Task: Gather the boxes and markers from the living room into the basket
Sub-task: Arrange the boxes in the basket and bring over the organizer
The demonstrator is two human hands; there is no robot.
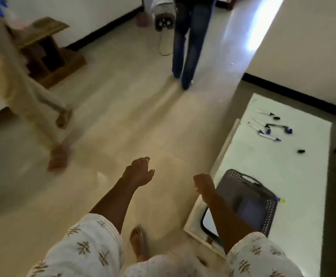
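At 10 o'clock I see a person in tan trousers mid-stride, blurred, just in front of a low wooden stand by the wall. At 12 o'clock a second person in blue jeans stands on the tiled floor, back to me, with a pale round object beside them that I cannot identify.

Left hand: held out over the floor near centre, fingers loosely curled, holding nothing. A ring shows on one finger. Right hand: at 5 o'clock of centre, fingers curled inward, apparently empty, though motion blur makes this uncertain. Both arms wear white patterned sleeves.

Basket: dark, perforated, at 4 o'clock on the white table, partly behind my right forearm, overhanging the table's near edge. Markers: scattered at 2 o'clock on the same table, well apart from the basket, some caps loose. One black cap lies alone between them.
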